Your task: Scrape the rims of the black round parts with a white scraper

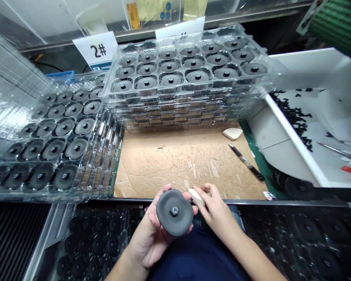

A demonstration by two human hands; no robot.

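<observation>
My left hand point(148, 230) cradles a dark grey round disc point(174, 212) with a small hexagonal stud at its centre, holding it face up in the palm with the fingers behind it. My right hand point(215, 207) pinches a small white wedge-shaped piece point(196, 196), whose tip is at the disc's upper right edge. Both hands are over the front edge of a sheet of worn brown cardboard point(175, 164). A similar white wedge point(232, 133) lies on the cardboard's far side.
Stacked clear plastic trays point(187, 78) of dark discs stand ahead, with another stack point(58, 148) to the left. A black-and-silver pen point(245, 160) lies on the cardboard. A white bin point(295, 136) of black scraps is on the right. More dark discs lie in trays point(93, 242) below the bench edge.
</observation>
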